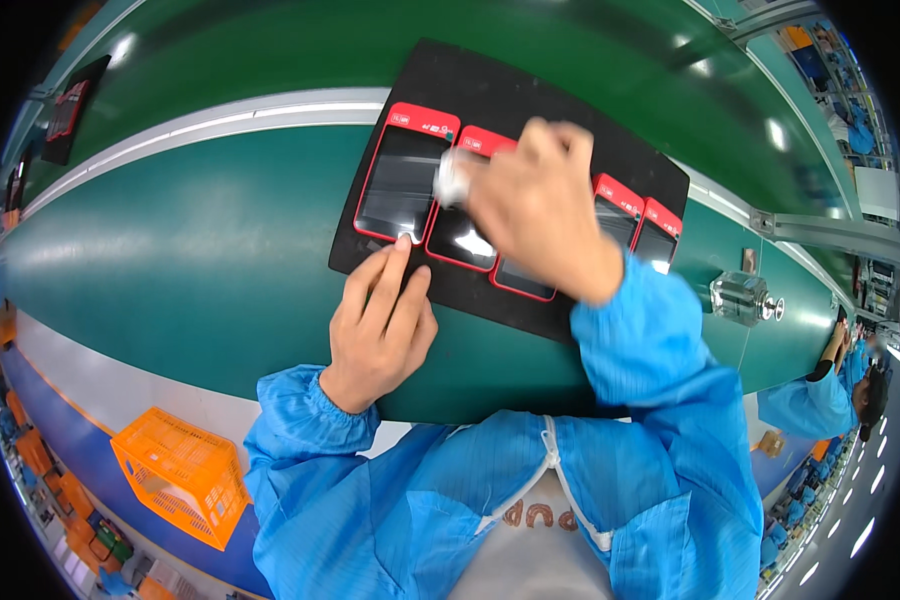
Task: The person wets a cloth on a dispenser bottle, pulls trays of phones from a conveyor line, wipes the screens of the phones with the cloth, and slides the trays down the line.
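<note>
Several red-framed black glass panels (396, 185) lie side by side in a row on a black mat (540, 95). My left hand (382, 315) is palm down with its fingers stretched out. Its fingertips touch the lower edge of the leftmost panel. Above the second panel (462, 238), my right hand (540, 200) is closed on a crumpled white wipe (452, 178), slightly blurred by motion. The wipe is at the gap between the first two panels; whether it presses on the glass I cannot tell. My right hand and forearm cover much of the middle panels.
The mat lies on a green workbench (200, 230), reaching over a pale rail (270, 110) before a darker green belt (270, 50). A clear glass bottle (740, 297) stands to the right. An orange crate (182, 475) is at the lower left. Another person (820, 400) works at the far right.
</note>
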`<state>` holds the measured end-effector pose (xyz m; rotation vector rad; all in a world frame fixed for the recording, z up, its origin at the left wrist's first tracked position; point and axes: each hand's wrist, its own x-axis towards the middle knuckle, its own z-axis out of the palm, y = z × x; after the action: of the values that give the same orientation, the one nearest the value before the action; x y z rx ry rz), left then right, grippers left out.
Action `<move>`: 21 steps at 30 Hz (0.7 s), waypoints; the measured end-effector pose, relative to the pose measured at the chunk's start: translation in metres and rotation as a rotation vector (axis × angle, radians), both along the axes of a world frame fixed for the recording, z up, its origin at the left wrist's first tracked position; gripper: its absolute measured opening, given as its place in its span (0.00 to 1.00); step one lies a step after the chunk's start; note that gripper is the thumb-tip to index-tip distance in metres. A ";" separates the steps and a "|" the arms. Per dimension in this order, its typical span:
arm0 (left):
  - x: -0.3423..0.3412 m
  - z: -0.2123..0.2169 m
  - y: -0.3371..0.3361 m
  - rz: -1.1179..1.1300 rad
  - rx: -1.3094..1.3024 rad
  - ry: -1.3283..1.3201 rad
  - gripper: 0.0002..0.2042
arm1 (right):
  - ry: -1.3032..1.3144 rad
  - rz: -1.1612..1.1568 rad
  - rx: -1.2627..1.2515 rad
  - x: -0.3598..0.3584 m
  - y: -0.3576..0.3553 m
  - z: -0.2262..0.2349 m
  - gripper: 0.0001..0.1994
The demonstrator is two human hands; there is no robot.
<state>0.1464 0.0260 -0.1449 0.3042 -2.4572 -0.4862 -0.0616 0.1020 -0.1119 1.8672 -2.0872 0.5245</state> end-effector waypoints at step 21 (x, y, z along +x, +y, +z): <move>0.003 0.001 0.003 -0.049 -0.143 -0.047 0.10 | -0.107 0.008 -0.094 -0.006 -0.071 -0.014 0.03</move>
<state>0.1491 0.0286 -0.1438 0.1992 -2.5343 -0.3241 -0.0676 0.0309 -0.1261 1.8327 -2.0831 0.7258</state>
